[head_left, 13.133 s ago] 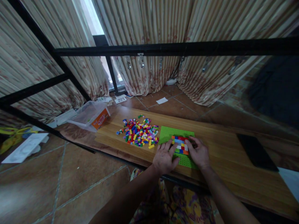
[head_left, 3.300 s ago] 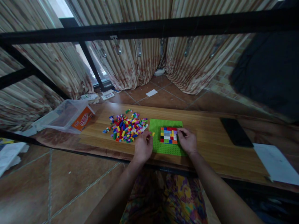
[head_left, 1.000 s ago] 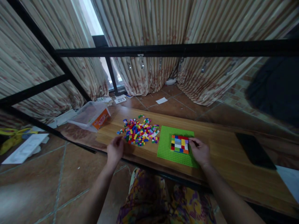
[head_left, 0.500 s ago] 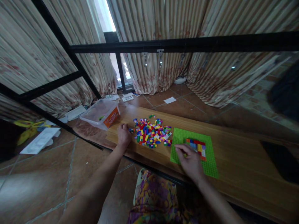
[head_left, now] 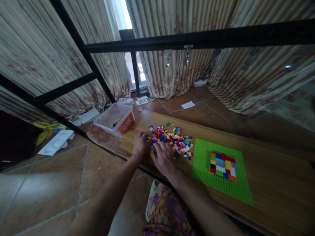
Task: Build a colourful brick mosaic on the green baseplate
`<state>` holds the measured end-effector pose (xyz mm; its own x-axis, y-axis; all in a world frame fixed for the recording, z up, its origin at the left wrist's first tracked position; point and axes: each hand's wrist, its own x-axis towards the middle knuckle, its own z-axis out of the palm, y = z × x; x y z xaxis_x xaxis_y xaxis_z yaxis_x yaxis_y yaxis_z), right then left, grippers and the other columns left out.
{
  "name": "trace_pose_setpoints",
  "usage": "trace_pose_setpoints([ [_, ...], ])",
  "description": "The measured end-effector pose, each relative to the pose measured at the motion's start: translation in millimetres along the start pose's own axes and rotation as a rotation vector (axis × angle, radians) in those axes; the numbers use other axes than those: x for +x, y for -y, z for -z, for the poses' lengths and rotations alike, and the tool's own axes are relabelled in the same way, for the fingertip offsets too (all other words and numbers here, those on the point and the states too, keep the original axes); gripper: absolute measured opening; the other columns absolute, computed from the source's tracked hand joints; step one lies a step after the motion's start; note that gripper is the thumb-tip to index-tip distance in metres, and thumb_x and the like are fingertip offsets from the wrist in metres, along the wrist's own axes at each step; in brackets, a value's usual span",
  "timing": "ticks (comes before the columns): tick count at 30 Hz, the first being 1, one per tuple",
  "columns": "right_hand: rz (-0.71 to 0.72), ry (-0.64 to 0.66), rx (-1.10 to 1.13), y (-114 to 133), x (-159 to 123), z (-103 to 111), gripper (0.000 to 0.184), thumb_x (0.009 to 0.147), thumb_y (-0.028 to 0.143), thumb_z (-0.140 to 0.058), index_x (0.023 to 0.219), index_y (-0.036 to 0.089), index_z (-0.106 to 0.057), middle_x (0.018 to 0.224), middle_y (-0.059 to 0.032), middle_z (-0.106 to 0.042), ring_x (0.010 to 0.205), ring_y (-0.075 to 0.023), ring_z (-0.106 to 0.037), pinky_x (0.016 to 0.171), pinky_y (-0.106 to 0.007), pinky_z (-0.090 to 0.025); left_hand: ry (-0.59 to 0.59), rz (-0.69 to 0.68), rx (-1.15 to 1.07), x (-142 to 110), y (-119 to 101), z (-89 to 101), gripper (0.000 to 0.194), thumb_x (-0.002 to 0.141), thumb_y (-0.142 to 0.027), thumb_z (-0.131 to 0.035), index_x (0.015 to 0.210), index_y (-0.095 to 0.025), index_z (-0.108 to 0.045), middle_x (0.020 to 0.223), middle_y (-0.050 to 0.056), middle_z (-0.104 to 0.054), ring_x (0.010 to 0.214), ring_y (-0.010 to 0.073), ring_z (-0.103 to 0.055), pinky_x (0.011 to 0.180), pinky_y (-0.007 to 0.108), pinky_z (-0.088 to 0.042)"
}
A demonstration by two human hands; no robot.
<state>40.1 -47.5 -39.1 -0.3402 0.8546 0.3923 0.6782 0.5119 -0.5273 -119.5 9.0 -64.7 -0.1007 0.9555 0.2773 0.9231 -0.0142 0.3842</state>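
Observation:
A loose pile of small coloured toy bricks [head_left: 169, 137] is spread on the wooden bench top. At the pile's left edge is my left hand [head_left: 141, 144], its fingers curled down and pressed together; what they may hold is hidden. My right hand [head_left: 165, 159] reaches over the pile's near side, fingers stretched out and thumb apart, touching the bricks. To the right lies a green baseplate [head_left: 201, 164]. On it sits a flat rectangular block of joined bricks [head_left: 222, 166] in red, blue, white, yellow and orange.
A clear plastic box [head_left: 110, 119] with an orange label stands at the bench's left end, a few green pieces inside. Black metal bars [head_left: 152, 44] cross in front of striped curtains. Papers and a white tray [head_left: 56, 142] lie on the tiled floor.
My right hand has moved left from above the baseplate to the brick pile, uncovering the joined bricks. My left hand stays by the pile's left edge. The camera view has shifted.

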Motion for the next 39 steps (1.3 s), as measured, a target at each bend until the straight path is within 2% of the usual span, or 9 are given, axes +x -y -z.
trace_pose_setpoints([
  [4,-0.047,0.019,-0.078,0.0,8.2,-8.7,0.023,0.082,0.02,-0.065,0.105,0.019,-0.061,0.111,-0.0148,-0.06,0.102,-0.0319,-0.05,0.09,-0.049,-0.043,-0.026,-0.018,-0.002,0.5,1.7,-1.5,0.032,0.084,-0.012,-0.047,0.105,-0.017,-0.069,0.11,0.01,-0.063,0.106,0.0237,-0.053,0.098,0.033,-0.043],
  [9,-0.045,0.003,-0.041,-5.0,2.6,-1.0,0.023,0.083,0.023,-0.067,0.105,0.019,-0.061,0.109,-0.0118,-0.061,0.105,-0.0284,-0.052,0.091,-0.043,-0.044,-0.039,-0.048,0.009,2.6,5.0,-4.2,0.034,0.081,-0.008,-0.045,0.1,-0.018,-0.07,0.106,0.01,-0.064,0.104,0.0246,-0.054,0.097,0.035,-0.044],
  [14,-0.083,-0.074,0.005,-15.3,-17.6,17.1,0.024,0.086,0.027,-0.063,0.109,0.019,-0.06,0.104,-0.0095,-0.065,0.101,-0.0274,-0.056,0.09,-0.043,-0.047,-0.066,-0.072,0.046,5.2,8.6,-5.5,0.036,0.079,-0.008,-0.045,0.104,-0.015,-0.07,0.108,0.013,-0.064,0.103,0.0266,-0.055,0.094,0.037,-0.045],
  [17,-0.127,-0.142,0.069,-25.8,-37.9,30.6,0.028,0.089,0.026,-0.057,0.116,0.018,-0.059,0.107,-0.0103,-0.068,0.103,-0.0261,-0.06,0.094,-0.043,-0.047,-0.067,-0.092,0.051,7.6,10.5,-5.8,0.035,0.08,-0.009,-0.044,0.103,-0.015,-0.07,0.105,0.013,-0.064,0.102,0.0271,-0.055,0.094,0.038,-0.045],
  [23,-0.327,-0.222,0.256,-44.2,-88.4,63.6,0.038,0.09,0.023,-0.05,0.127,0.022,-0.058,0.121,-0.0081,-0.067,0.107,-0.021,-0.065,0.093,-0.036,-0.053,-0.067,-0.101,0.075,10.2,10.4,-4.2,0.035,0.08,-0.01,-0.043,0.102,-0.014,-0.07,0.104,0.014,-0.065,0.102,0.0284,-0.055,0.093,0.04,-0.045],
  [29,-0.476,-0.249,0.241,-55.2,-128.9,92.0,0.035,0.091,0.025,-0.049,0.124,0.022,-0.061,0.122,-0.0083,-0.067,0.11,-0.0217,-0.065,0.094,-0.039,-0.053,-0.083,-0.102,0.097,11.6,10.5,-3.9,0.034,0.08,-0.012,-0.043,0.1,-0.014,-0.07,0.101,0.014,-0.064,0.1,0.0283,-0.056,0.092,0.039,-0.046],
  [34,-0.478,-0.288,0.16,-66.4,-140.4,103.4,0.037,0.092,0.028,-0.049,0.126,0.02,-0.06,0.126,-0.0113,-0.066,0.115,-0.0238,-0.063,0.096,-0.042,-0.053,-0.091,-0.094,0.111,12.3,11.4,-4.9,0.034,0.081,-0.015,-0.042,0.1,-0.013,-0.07,0.102,0.014,-0.064,0.099,0.0284,-0.056,0.092,0.04,-0.046],
  [39,-0.471,-0.322,0.077,-80.7,-135.3,116.3,0.029,0.09,0.027,-0.05,0.113,0.022,-0.066,0.114,-0.0097,-0.07,0.103,-0.0229,-0.067,0.09,-0.041,-0.054,-0.082,-0.079,0.104,11.5,10.8,-4.7,0.034,0.083,-0.017,-0.042,0.103,-0.014,-0.07,0.102,0.014,-0.063,0.099,0.0284,-0.056,0.09,0.039,-0.047],
])
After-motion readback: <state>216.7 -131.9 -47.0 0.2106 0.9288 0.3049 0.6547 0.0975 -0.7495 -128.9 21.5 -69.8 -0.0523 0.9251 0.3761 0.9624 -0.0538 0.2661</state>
